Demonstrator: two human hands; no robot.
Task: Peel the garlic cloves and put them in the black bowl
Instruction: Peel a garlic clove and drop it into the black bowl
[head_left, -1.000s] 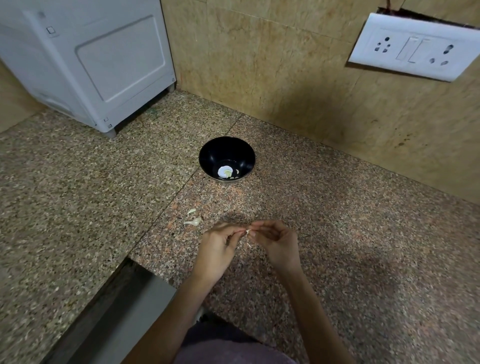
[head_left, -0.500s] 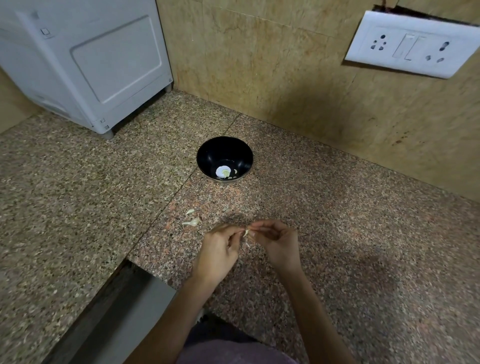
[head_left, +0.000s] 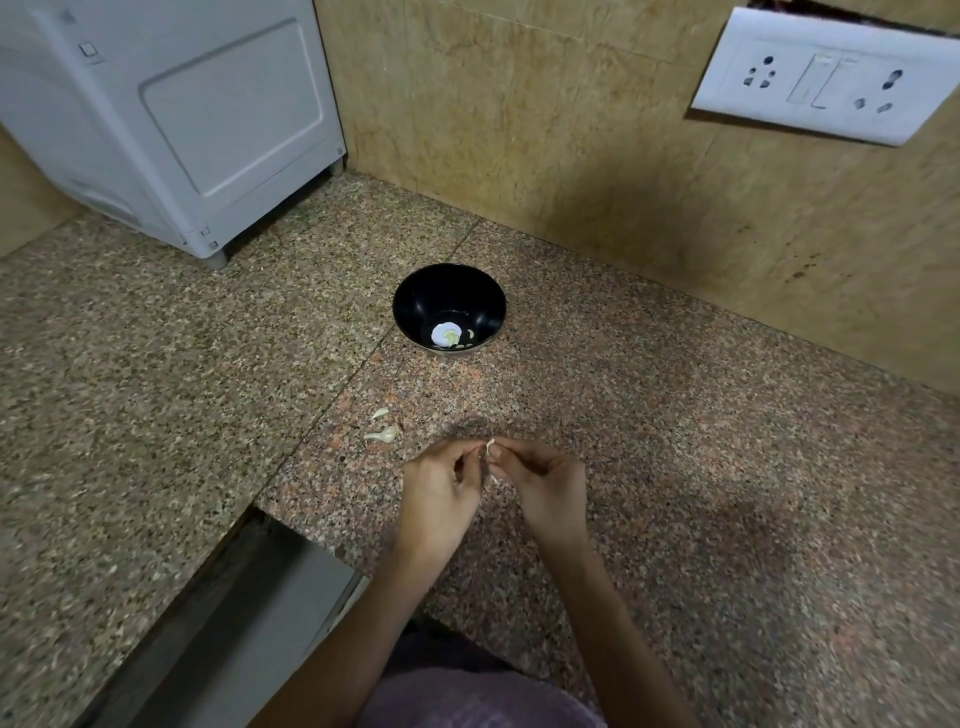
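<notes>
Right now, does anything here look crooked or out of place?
Yes: the white switch-and-socket plate looks tilted on the wall, a dark gap above its top edge. Garlic bits lie loose on the granite counter.

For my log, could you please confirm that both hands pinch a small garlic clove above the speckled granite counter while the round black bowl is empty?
Not quite: the round black bowl is not empty; the head view shows a few pale pieces at its bottom. The rest holds: the left hand and right hand pinch the small garlic clove above the speckled granite counter.
</notes>
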